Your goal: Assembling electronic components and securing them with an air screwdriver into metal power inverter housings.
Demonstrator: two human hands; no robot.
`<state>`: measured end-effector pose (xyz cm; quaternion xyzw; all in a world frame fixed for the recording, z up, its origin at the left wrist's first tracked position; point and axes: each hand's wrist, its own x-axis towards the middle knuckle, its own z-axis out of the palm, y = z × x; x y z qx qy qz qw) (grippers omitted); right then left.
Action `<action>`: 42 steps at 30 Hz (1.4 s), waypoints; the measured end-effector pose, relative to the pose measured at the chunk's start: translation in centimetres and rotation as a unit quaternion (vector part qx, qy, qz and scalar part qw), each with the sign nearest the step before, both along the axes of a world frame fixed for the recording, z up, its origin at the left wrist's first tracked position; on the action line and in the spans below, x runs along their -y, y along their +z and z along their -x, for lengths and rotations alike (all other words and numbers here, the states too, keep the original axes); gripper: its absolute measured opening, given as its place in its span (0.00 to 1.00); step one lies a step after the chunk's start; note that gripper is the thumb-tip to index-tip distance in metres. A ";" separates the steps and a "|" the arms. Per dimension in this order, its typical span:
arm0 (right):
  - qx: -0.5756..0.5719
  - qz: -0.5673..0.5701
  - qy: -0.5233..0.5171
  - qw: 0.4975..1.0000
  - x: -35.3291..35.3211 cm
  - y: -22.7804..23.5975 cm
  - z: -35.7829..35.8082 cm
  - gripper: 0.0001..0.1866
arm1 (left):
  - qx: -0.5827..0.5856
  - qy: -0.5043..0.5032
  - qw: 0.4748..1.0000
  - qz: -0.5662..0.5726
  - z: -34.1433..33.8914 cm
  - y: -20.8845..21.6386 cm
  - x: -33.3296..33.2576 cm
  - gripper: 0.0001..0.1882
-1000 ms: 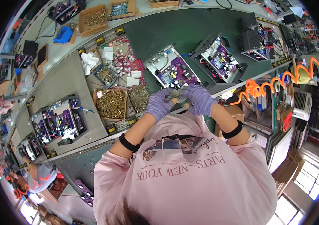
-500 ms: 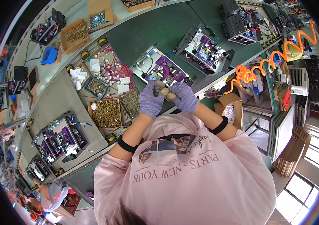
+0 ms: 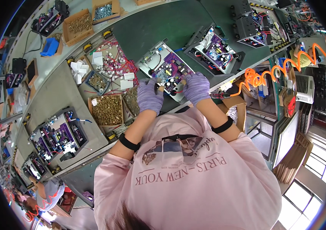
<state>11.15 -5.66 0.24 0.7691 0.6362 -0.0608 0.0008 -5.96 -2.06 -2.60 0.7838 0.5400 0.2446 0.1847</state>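
A silver metal chassis [image 3: 152,56] with a purple circuit board [image 3: 175,66] lies tilted on the green bench in front of me. My left hand [image 3: 150,96], in a purple knit glove with bare fingertips, grips its near left edge. On its right edge my right hand [image 3: 196,89], gloved alike, is closed with the thumb toward the board. Part of each hand's grip is hidden behind the glove. Just right of it, a second chassis [image 3: 217,51] with a purple board rests in a dark housing.
To the left are a box of brass screws [image 3: 107,110], a small blue tray of parts [image 3: 97,82] and a heap of red and white wires [image 3: 115,61]. A coiled orange hose [image 3: 255,78] leads to a power screwdriver [image 3: 220,94] at the bench edge. More chassis [image 3: 59,136] stand at left.
My hands were together over the chassis's near edge, fingers pinched around something small. They have parted to its two sides, and more of the near edge shows.
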 end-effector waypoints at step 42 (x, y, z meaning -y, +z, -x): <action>0.004 0.118 0.073 0.990 -1.8 2.9 2.9 0.11 | 0.328 -0.090 0.890 0.305 0.1 -2.7 0.0 0.08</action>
